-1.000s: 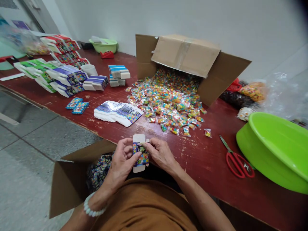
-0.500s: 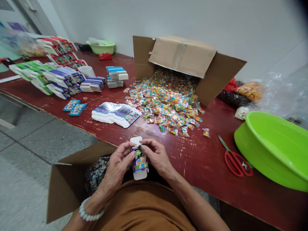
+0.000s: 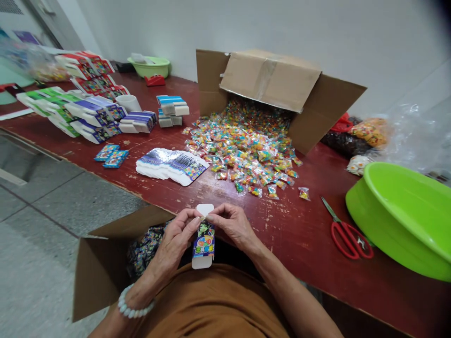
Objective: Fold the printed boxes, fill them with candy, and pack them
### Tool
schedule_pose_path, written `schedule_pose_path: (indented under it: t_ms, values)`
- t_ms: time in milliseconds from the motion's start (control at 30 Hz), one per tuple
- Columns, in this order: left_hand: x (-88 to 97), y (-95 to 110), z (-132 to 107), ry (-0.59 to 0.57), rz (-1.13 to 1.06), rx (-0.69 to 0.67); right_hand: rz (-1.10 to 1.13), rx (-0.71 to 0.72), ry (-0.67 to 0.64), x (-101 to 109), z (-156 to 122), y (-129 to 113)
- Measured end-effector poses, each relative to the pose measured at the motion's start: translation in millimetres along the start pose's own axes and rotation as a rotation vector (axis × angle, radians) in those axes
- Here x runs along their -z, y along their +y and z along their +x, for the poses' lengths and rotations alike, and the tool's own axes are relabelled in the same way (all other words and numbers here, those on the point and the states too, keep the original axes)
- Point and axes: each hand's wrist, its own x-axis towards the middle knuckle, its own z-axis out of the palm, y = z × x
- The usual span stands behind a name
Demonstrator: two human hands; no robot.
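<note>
A small purple printed candy box [image 3: 204, 241] hangs in front of my body, its white end flaps sticking out at top and bottom. The fingers of my left hand [image 3: 180, 234] pinch its upper left side. My right hand [image 3: 232, 225] pinches the upper right edge, the thumbs almost meeting near the top. Beyond my hands, a stack of flat purple cartons [image 3: 169, 164] lies on the red table [image 3: 282, 230]. Wrapped colourful candies [image 3: 246, 150] spill out of a tipped cardboard box [image 3: 269, 82] behind it.
Red-handled scissors [image 3: 347, 234] and a green basin [image 3: 398, 225] stand at the right. Stacked purple cartons [image 3: 95, 115] and small blue packs [image 3: 112, 156] are at left. An open cardboard box [image 3: 100, 272] with dark wrapped pieces sits below the table edge.
The candy box has turned slightly more upright, and its bottom has swung a little left. My fingertips have moved closer together near its top. The view has shifted slightly.
</note>
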Motion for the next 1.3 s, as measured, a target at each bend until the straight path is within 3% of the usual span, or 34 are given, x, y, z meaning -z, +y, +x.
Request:
schedule_pose_path:
  t_ms: [133,233,300,467,600,667,800,933,1067,1167,1300]
  values:
    - [0.2,-1,2,-0.022,0.054,-0.045,-0.046,0.056,-0.06,2,2,-3]
    - [-5.4,0,2,0.047,0.051,-0.184,0.094,0.097,-0.016,-1,4,-6]
    - [-10.2,0,0,0.089,-0.022,-0.203,0.173,0.112,-0.013,-4,5,-7]
    - [-14.7,1,-7,-0.015,-0.186,0.137,0.126,0.097,-0.062,-3,1,-3]
    - [-13.7,3,-5,-0.009,-0.205,0.255,-0.167,0.282,-0.097,3,-4,-5]
    - [-14.5,3,-3,0.008,-0.202,0.267,-0.266,0.31,-0.116,4,-5,-8]
    - [-17.1,3,0,0.009,-0.16,0.223,-0.239,0.162,-0.14,2,-4,-17]
    - [-16.8,1,2,0.008,-0.111,0.143,0.037,-0.017,-0.132,-5,-5,-26]
    - [-12.9,0,5,-0.02,-0.096,0.115,0.231,-0.053,-0.15,-9,-6,-31]
    - [-9.0,0,4,-0.004,-0.078,0.1,0.144,0.034,-0.169,-6,-5,-28]
    - [-8.8,0,3,0.047,-0.103,0.114,-0.194,0.272,-0.265,0,-7,-20]
